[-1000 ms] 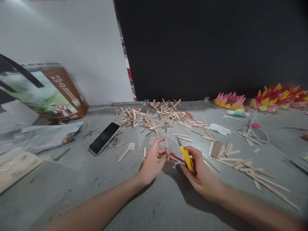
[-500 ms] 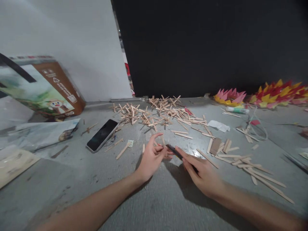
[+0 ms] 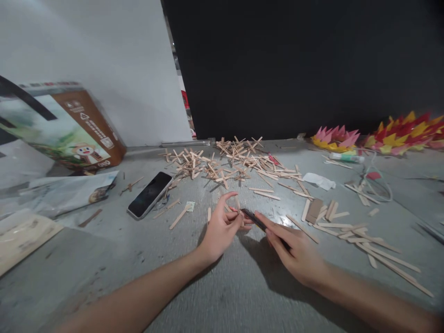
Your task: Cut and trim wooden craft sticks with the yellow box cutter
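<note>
My left hand pinches a small wooden craft stick upright between thumb and fingers, with the index finger curved above it. In my right hand is a slim black utility knife, its front end pointing left at the stick. The knife's tip is close to my left fingertips; whether it touches the stick I cannot tell. Just beyond my hands lies a heap of craft sticks, many of them joined in crosses. More loose craft sticks are scattered to the right of my right hand.
On the left are a phone, plastic packets and a printed bag. A glue stick, a scrap of white tissue and folded paper flowers lie on the right. A black panel stands behind the table.
The whole view has shifted slightly, so things sit a little farther right. Both hands keep nearly the same pose, still holding the craft stick and the knife.
</note>
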Tool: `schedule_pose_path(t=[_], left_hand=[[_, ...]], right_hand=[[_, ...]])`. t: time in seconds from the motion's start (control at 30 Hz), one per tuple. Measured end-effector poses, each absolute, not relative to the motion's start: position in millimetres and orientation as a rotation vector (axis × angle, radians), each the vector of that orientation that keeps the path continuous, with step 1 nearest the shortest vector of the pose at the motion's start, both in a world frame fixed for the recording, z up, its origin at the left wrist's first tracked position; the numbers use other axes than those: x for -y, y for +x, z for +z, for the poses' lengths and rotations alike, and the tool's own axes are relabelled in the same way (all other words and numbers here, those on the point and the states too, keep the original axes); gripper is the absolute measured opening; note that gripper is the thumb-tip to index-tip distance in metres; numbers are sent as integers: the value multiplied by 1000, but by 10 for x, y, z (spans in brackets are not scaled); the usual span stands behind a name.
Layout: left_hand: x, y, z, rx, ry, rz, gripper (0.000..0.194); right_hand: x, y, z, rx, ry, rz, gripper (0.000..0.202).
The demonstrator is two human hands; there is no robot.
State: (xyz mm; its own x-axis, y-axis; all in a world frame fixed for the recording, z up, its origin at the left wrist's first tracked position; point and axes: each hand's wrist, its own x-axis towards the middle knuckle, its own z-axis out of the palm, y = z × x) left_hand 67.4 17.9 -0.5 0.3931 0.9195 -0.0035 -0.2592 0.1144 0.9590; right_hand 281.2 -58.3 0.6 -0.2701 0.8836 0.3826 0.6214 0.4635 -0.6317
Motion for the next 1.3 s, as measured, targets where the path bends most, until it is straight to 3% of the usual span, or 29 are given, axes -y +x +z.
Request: schedule_pose_path(t=[0.4,0.7,0.93,1.13,1.3], left_hand=[[-149,672,14,-799,1205,987,78],[-108,641,-102,-904,1496,955,61],[-112,649,-117,-914,1463,954,73],[-101,650,-88,-911,1503,945,54],[-89,644,-45,-885,1502,928,56]], right_hand=[[585,2814,-13,2041,-1276,383,55],[671,2722,27,2110,-1343,191,58],[724,2684,25,2057,-1398,287,57],[757,2673,59,2068,-1385,292,59],[751,2683,65,2074,-1356,296,59]])
